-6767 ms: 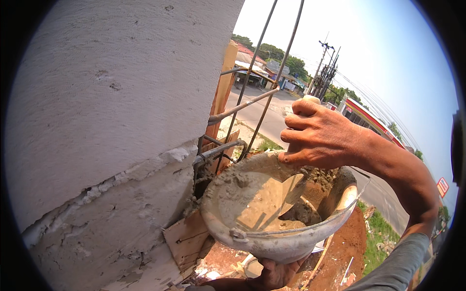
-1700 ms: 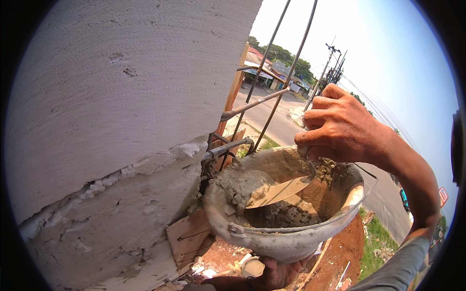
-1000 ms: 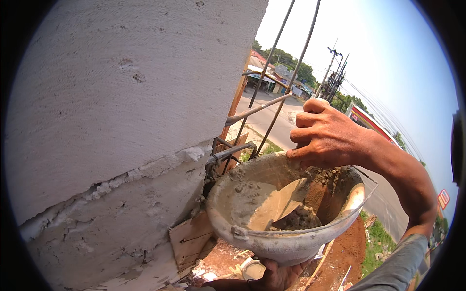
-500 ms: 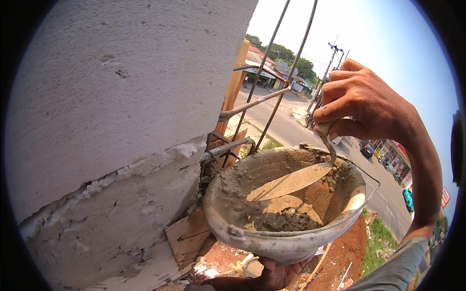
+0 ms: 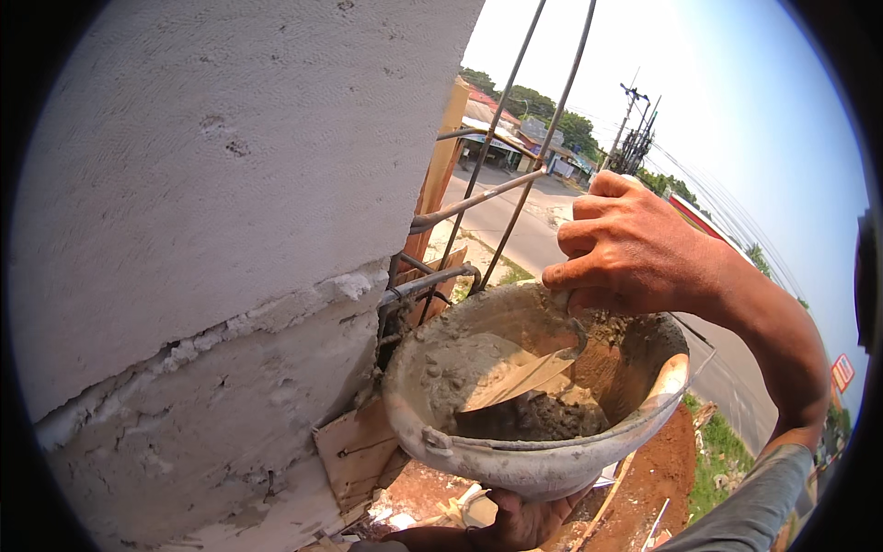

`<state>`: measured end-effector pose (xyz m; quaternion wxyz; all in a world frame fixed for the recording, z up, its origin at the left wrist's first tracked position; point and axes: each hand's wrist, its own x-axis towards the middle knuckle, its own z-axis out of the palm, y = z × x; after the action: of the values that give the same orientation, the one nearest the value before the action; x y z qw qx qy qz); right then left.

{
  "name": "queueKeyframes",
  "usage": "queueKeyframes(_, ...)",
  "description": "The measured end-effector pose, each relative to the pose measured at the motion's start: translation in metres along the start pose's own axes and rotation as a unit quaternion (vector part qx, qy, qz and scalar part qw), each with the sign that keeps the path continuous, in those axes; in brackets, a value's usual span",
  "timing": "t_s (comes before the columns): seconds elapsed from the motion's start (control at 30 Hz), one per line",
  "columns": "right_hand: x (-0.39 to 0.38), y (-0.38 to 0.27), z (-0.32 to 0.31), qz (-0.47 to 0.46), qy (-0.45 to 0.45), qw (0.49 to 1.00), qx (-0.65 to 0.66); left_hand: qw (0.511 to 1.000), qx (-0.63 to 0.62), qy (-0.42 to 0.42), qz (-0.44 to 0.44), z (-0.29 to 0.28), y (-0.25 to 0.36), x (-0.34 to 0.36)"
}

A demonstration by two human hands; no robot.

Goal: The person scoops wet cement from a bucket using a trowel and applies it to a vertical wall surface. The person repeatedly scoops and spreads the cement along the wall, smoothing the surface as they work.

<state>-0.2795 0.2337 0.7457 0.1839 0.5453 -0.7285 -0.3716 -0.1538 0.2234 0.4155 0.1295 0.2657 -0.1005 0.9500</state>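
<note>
- Leaf-shaped, mortar-smeared metal trowel [image 5: 520, 379]: in the round, pale grey, mortar-crusted bucket [image 5: 543, 469], blade slanting down to the wet, lumpy grey mortar [image 5: 467, 361], handle uppermost, prob so my knuckles clear the mix
- My R hand [image 5: 635, 241]: fingers curled + pressed together round the trowel's handle, mostly hiding it; wrist arched over the far rim, prob to angle the blade
- Bucket: mouth up, likely so nothing spills
- My L hand [image 5: 526, 522]: under the bucket, prob taking its wt; fingers partly hidden, can't tell if spread
- Rough, pale grey plastered wall [image 5: 230, 193]: just L of the bucket, an easy reach; can't tell if touching
- Bare, rod-like steel bars [image 5: 480, 198]: past the wall's edge
- Flat brown wooden board [image 5: 361, 453]: below, by the wall
- Grey paved road [image 5: 736, 396]: farther out, R
</note>
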Motion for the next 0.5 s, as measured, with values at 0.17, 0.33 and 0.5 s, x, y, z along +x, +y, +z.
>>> queueKeyframes(0.17, -0.004, 0.012, -0.013, 0.080, 0.061, 0.994, -0.047, 1.000, -0.002, 0.000, -0.001, -0.001, -0.001, 0.000)
queueKeyframes(0.33, -0.002, 0.014, -0.035, 0.056, 0.037, 0.992, -0.106, 1.000, -0.002, 0.001, 0.005, -0.001, 0.000, 0.002)
queueKeyframes(0.5, 0.009, -0.005, -0.017, -0.048, -0.019, 0.989, -0.140, 1.000, -0.004, 0.001, 0.006, 0.004, 0.000, 0.002)
